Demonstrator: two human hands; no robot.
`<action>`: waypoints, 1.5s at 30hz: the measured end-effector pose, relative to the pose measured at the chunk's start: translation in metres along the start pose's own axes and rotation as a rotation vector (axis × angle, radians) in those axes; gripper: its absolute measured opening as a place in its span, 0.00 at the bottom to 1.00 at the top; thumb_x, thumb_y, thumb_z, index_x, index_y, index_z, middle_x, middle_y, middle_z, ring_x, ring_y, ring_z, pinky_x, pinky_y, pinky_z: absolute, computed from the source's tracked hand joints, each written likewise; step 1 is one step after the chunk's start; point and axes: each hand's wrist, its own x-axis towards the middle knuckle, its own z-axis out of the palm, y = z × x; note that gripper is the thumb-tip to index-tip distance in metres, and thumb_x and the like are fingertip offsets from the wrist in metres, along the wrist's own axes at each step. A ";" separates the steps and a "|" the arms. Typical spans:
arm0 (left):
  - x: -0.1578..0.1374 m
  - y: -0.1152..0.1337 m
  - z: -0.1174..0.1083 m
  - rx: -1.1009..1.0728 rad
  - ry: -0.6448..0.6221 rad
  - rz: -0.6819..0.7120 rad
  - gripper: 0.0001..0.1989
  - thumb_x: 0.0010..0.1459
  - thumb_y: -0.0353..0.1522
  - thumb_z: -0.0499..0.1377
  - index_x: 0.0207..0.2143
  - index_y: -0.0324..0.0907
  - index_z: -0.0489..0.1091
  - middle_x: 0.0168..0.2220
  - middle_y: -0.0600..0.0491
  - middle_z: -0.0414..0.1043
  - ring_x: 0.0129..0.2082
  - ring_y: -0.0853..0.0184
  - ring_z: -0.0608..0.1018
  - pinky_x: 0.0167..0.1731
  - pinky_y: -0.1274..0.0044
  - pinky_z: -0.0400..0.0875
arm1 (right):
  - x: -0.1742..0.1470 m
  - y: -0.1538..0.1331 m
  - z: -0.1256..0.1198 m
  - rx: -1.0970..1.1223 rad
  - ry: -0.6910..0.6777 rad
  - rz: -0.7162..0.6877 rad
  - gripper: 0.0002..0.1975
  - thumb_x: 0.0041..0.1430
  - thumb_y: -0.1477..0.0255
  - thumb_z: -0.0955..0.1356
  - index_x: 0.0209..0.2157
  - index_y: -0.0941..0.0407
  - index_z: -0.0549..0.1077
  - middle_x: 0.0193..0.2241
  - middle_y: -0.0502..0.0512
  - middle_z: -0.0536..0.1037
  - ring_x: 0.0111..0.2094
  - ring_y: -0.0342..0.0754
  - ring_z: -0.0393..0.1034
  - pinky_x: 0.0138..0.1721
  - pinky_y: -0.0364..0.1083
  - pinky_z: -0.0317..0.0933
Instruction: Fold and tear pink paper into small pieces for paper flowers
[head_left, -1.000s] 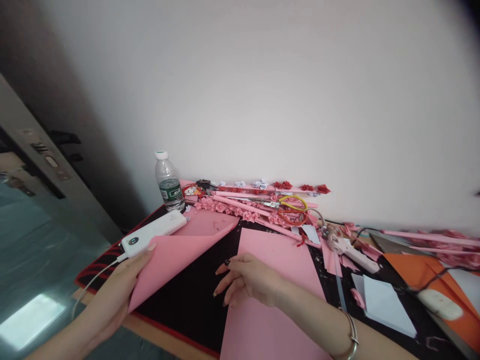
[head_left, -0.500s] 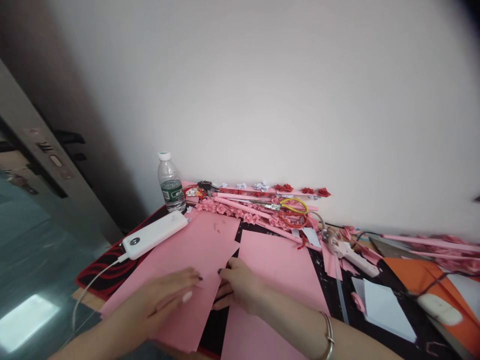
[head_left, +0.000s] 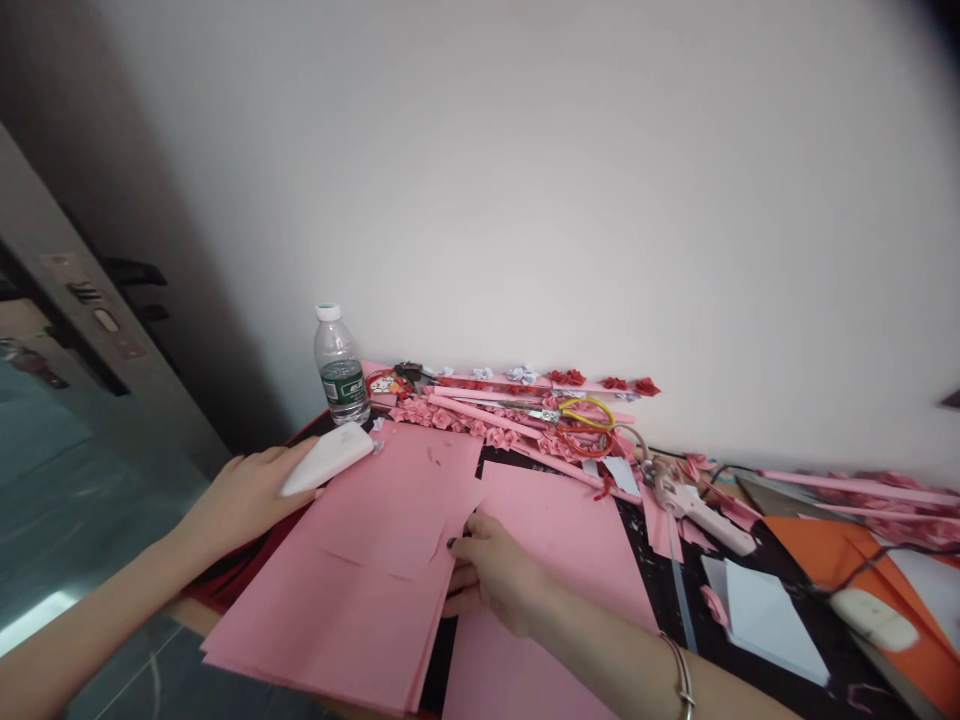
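Note:
My left hand (head_left: 251, 495) is wrapped over the lower end of a white power bank (head_left: 334, 455), thumb on its near side. The hand hides the end with the cable. To the right, a stack of pink paper (head_left: 337, 620) lies on the table, with a crease or lifted fold across its middle. My right hand (head_left: 487, 575) pinches the right edge of the top sheet between thumb and fingers. Beneath my right wrist lies another pink sheet (head_left: 562, 520), flat on the dark mat.
A water bottle (head_left: 341, 370) stands at the back left. Paper flowers (head_left: 495, 430), yellow-and-red-handled scissors (head_left: 589, 415) and a glue gun (head_left: 705, 515) line the wall. White paper slips (head_left: 772, 610), orange paper (head_left: 817, 560) and a white mouse-shaped object (head_left: 874, 615) lie on the right.
My left hand has moved from the pink paper leftward onto the power bank and taken hold of it. The right hand has shifted slightly right, still at the paper's edge.

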 end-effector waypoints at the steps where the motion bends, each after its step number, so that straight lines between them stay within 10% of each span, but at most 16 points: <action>1: 0.001 -0.001 0.001 -0.013 0.004 0.009 0.29 0.56 0.42 0.48 0.57 0.38 0.50 0.51 0.43 0.62 0.47 0.52 0.68 0.47 0.64 0.60 | 0.000 0.001 -0.001 0.019 -0.008 0.014 0.11 0.50 0.76 0.60 0.37 0.57 0.64 0.24 0.53 0.75 0.23 0.47 0.73 0.29 0.52 0.67; 11: -0.002 0.000 0.006 -0.032 0.019 -0.021 0.30 0.56 0.44 0.47 0.57 0.39 0.50 0.50 0.45 0.61 0.47 0.52 0.67 0.46 0.67 0.61 | 0.027 0.008 0.015 0.000 0.182 -0.095 0.15 0.46 0.79 0.62 0.39 0.58 0.67 0.30 0.56 0.76 0.27 0.48 0.72 0.29 0.51 0.67; 24: 0.003 -0.001 0.011 -0.048 0.009 -0.006 0.31 0.56 0.44 0.48 0.58 0.37 0.49 0.52 0.42 0.58 0.48 0.50 0.66 0.48 0.65 0.59 | -0.078 -0.009 -0.054 -0.201 0.253 -0.262 0.08 0.48 0.70 0.68 0.31 0.59 0.68 0.25 0.51 0.74 0.28 0.47 0.70 0.29 0.44 0.64; 30: 0.001 0.055 0.012 -0.059 0.238 0.167 0.33 0.58 0.44 0.47 0.60 0.35 0.44 0.61 0.42 0.42 0.59 0.50 0.51 0.55 0.64 0.48 | -0.083 -0.025 -0.076 -0.033 0.307 -0.291 0.20 0.48 0.67 0.69 0.43 0.59 0.68 0.29 0.57 0.77 0.28 0.50 0.72 0.30 0.48 0.66; 36: -0.015 0.127 0.034 -0.119 0.003 0.511 0.30 0.58 0.45 0.46 0.60 0.52 0.39 0.63 0.51 0.34 0.60 0.48 0.47 0.53 0.55 0.47 | -0.075 -0.022 -0.094 0.009 0.293 -0.354 0.18 0.50 0.68 0.67 0.44 0.58 0.68 0.38 0.60 0.77 0.36 0.53 0.73 0.36 0.51 0.66; 45: 0.004 0.115 0.055 -0.073 0.108 0.350 0.20 0.62 0.36 0.42 0.56 0.51 0.57 0.61 0.52 0.47 0.60 0.50 0.48 0.51 0.54 0.50 | -0.099 -0.042 -0.112 -0.165 0.403 -0.371 0.18 0.51 0.63 0.67 0.41 0.58 0.69 0.35 0.58 0.78 0.30 0.52 0.74 0.30 0.49 0.67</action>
